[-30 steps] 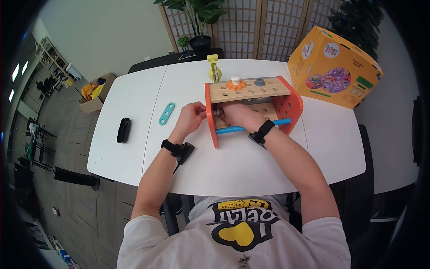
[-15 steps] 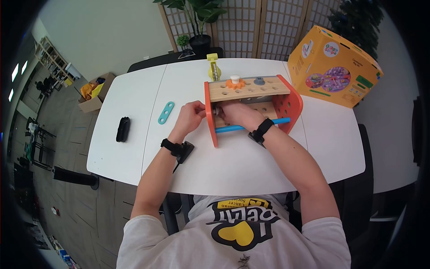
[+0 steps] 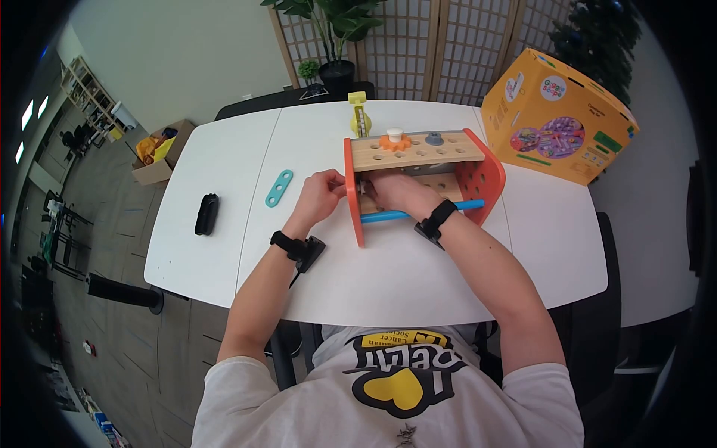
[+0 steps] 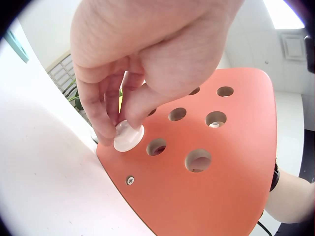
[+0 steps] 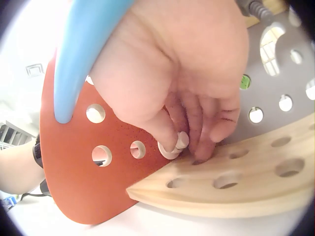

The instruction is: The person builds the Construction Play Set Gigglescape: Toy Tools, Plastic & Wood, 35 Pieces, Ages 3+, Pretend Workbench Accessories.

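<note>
An orange-red and wood toy workbench (image 3: 418,154) stands on the table. My left hand (image 3: 320,196) is at the outer face of its left side panel (image 4: 221,187). Thumb and fingers there pinch the round head of a white bolt (image 4: 129,136), which lies against the panel by a hole. My right hand (image 3: 403,191) reaches inside under the top board, past the blue bar (image 5: 91,49). In the right wrist view its thumb and fingers pinch the bolt's white end (image 5: 182,140) on the inner side, close above the lower wooden shelf (image 5: 246,191).
On the bench top sit an orange gear (image 3: 393,143) with a white peg and a grey piece (image 3: 434,138). Behind stands a yellow-green toy (image 3: 359,119). A teal strip (image 3: 279,188) and a black case (image 3: 207,214) lie left; a yellow box (image 3: 560,119) stands at the back right.
Both hands stay at the left side panel with almost no visible movement. The head view shifts slightly.
</note>
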Available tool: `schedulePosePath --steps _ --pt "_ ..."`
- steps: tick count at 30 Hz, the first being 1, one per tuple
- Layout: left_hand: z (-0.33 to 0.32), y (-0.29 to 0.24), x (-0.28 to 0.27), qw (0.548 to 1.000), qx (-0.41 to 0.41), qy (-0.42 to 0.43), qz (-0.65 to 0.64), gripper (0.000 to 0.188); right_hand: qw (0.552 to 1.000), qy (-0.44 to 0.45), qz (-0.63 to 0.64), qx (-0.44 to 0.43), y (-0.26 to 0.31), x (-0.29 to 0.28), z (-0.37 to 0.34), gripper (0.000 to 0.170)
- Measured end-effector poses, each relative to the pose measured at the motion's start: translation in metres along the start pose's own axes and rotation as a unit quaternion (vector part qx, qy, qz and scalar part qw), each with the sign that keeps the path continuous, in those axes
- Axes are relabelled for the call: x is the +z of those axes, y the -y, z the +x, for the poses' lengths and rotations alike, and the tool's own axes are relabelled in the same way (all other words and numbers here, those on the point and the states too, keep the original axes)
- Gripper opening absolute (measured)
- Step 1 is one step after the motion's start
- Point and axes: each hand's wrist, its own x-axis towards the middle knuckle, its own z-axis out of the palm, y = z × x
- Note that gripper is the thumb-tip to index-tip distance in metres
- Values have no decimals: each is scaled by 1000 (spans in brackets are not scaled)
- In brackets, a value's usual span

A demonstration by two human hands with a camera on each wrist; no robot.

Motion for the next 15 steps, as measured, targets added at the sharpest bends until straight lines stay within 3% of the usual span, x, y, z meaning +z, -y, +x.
schedulePosePath --steps 3,6,12,15 --pt "-1 -3 -1 1000 1 -2 6 14 995 2 -102 -22 -12 6 11 20" --pt "-2 -6 -1 1000 2 -3 8 14 992 -8 -118 -33 -16 11 17 23" --pt "-3 -8 -1 1000 -2 -7 11 14 996 -35 -64 -50 -6 6 3 27" --pt "-2 -7 -1 1000 0 -8 5 14 999 13 -40 6 6 -4 -4 26"
